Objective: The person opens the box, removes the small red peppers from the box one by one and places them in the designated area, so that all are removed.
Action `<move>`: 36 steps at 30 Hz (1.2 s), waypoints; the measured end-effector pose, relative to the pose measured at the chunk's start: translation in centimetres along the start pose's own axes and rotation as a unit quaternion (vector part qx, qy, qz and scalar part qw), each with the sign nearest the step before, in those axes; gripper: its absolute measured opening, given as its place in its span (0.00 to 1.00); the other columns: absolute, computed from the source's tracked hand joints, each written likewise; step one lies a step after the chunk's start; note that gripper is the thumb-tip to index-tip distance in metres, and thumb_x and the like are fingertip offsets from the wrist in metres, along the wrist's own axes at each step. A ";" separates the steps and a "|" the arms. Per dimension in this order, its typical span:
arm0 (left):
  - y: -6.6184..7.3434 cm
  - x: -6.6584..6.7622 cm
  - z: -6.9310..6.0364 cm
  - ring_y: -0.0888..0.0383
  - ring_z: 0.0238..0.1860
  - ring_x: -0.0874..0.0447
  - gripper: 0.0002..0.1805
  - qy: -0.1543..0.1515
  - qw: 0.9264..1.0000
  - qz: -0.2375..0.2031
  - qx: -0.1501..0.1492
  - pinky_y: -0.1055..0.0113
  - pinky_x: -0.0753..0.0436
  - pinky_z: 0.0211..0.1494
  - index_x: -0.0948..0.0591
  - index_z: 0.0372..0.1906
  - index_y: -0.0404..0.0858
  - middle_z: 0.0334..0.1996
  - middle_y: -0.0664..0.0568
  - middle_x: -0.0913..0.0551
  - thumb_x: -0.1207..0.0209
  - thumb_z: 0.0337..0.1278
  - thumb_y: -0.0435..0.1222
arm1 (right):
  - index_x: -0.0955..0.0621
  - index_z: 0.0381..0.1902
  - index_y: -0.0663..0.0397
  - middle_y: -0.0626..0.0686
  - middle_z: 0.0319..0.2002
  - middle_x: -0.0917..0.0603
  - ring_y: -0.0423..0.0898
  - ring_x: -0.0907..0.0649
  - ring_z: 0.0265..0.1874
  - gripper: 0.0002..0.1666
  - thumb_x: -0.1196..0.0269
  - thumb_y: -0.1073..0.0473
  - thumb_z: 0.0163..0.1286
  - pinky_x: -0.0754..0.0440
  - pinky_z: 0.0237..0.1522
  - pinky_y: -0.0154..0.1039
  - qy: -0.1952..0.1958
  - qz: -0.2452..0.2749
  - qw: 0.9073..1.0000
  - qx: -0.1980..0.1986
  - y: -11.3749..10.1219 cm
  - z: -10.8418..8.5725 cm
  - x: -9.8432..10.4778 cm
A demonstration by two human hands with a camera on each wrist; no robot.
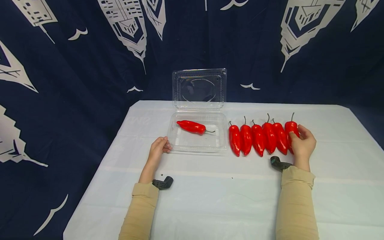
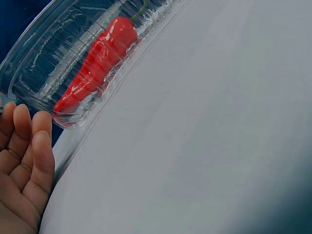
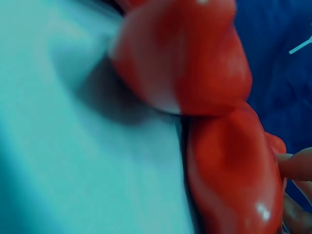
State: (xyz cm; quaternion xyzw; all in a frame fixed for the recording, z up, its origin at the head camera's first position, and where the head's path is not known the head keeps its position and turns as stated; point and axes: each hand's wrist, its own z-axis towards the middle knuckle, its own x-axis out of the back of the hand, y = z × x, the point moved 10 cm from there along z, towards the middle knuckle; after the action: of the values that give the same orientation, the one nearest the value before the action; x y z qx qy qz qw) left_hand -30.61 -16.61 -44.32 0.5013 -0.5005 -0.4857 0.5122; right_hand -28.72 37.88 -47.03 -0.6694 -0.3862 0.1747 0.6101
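Observation:
A clear plastic clamshell box [image 1: 192, 146] stands with its lid [image 1: 199, 90] raised at the back. One red pepper [image 1: 192, 127] lies inside it, also seen through the wall in the left wrist view [image 2: 97, 63]. My left hand [image 1: 159, 146] is at the box's front left corner, its fingers [image 2: 43, 156] loosely bent beside the wall; whether they touch it is unclear. To the right of the box, several red peppers stand in a row. My right hand [image 1: 303, 143] grips the rightmost pepper [image 1: 291, 126] between thumb and fingers; its lower part is partly hidden.
The rest of the pepper row [image 1: 258, 138] lies side by side between the box and my right hand. All of it is on a white-covered table [image 1: 225, 200]. A dark blue patterned cloth [image 1: 195, 40] hangs behind. Each wrist carries a small black camera [image 1: 163, 183].

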 end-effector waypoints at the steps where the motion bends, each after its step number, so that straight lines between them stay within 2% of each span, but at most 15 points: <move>1: 0.0 0.0 0.0 0.62 0.26 0.22 0.12 0.000 1.000 -0.004 0.000 0.71 0.22 0.32 0.29 0.31 0.29 0.24 0.50 0.26 0.56 0.71 0.33 | 0.33 0.67 0.36 0.45 0.68 0.36 0.44 0.36 0.66 0.29 0.44 0.53 0.69 0.36 0.62 0.37 -0.001 0.001 1.000 -0.001 -0.1 -0.1 0.0; 5: -0.1 0.0 0.0 0.62 0.26 0.22 0.12 0.000 1.000 -0.011 -0.001 0.72 0.22 0.32 0.29 0.31 0.29 0.24 0.50 0.25 0.55 0.70 0.32 | 0.34 0.68 0.36 0.45 0.69 0.37 0.44 0.36 0.67 0.29 0.45 0.54 0.70 0.36 0.63 0.38 -0.007 -0.009 1.000 -0.004 0.0 -0.2 -0.2; 12: 0.2 -0.1 -0.2 0.62 0.26 0.22 0.12 0.002 1.000 -0.003 0.003 0.71 0.22 0.33 0.29 0.31 0.30 0.24 0.51 0.26 0.55 0.71 0.33 | 0.34 0.68 0.41 0.48 0.68 0.36 0.45 0.34 0.66 0.28 0.48 0.55 0.71 0.34 0.61 0.37 -0.002 -0.042 0.999 0.015 -0.1 0.1 -0.3; 17: 0.1 -0.1 -0.2 0.62 0.27 0.22 0.12 0.000 1.000 -0.006 0.006 0.71 0.22 0.33 0.29 0.32 0.30 0.24 0.51 0.26 0.55 0.71 0.33 | 0.34 0.68 0.41 0.48 0.69 0.37 0.45 0.34 0.65 0.27 0.49 0.56 0.72 0.34 0.61 0.36 -0.007 -0.039 0.999 0.015 0.1 0.1 -0.4; 24: 0.2 -0.1 -0.2 0.62 0.27 0.22 0.12 -0.002 1.000 -0.007 0.005 0.70 0.21 0.33 0.29 0.32 0.29 0.24 0.51 0.26 0.55 0.71 0.33 | 0.34 0.68 0.47 0.51 0.68 0.35 0.43 0.33 0.63 0.27 0.53 0.58 0.72 0.34 0.61 0.34 -0.004 -0.044 0.999 0.029 -0.4 0.1 -0.3; 28: 0.1 -0.2 -0.1 0.61 0.27 0.22 0.12 -0.003 1.000 -0.008 0.006 0.70 0.21 0.34 0.30 0.32 0.29 0.24 0.50 0.26 0.55 0.70 0.32 | 0.35 0.68 0.48 0.51 0.67 0.34 0.42 0.33 0.63 0.27 0.53 0.58 0.72 0.35 0.62 0.34 0.003 -0.029 0.999 0.029 -0.6 0.2 0.0; 30: 0.0 -0.1 -0.1 0.61 0.27 0.22 0.12 -0.002 1.000 -0.008 0.008 0.70 0.21 0.34 0.30 0.32 0.29 0.24 0.50 0.26 0.55 0.70 0.32 | 0.35 0.69 0.48 0.50 0.67 0.34 0.42 0.33 0.64 0.27 0.53 0.58 0.72 0.36 0.63 0.33 0.007 -0.020 0.999 0.025 -0.6 0.2 0.2; 36: -2.0 0.4 1.1 0.61 0.27 0.22 0.12 0.001 1.000 -0.009 0.017 0.70 0.21 0.33 0.29 0.32 0.30 0.24 0.50 0.26 0.55 0.71 0.33 | 0.35 0.68 0.45 0.48 0.67 0.35 0.42 0.35 0.65 0.27 0.50 0.55 0.72 0.37 0.63 0.33 0.030 -0.007 0.999 0.019 -0.5 0.3 0.7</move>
State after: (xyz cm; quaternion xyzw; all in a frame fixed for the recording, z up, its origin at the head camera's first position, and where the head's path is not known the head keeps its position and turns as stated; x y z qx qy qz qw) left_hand -31.68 -17.11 -46.27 0.5150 -0.5035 -0.4809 0.5000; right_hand -28.64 38.62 -46.45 -0.6600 -0.3691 0.1573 0.6351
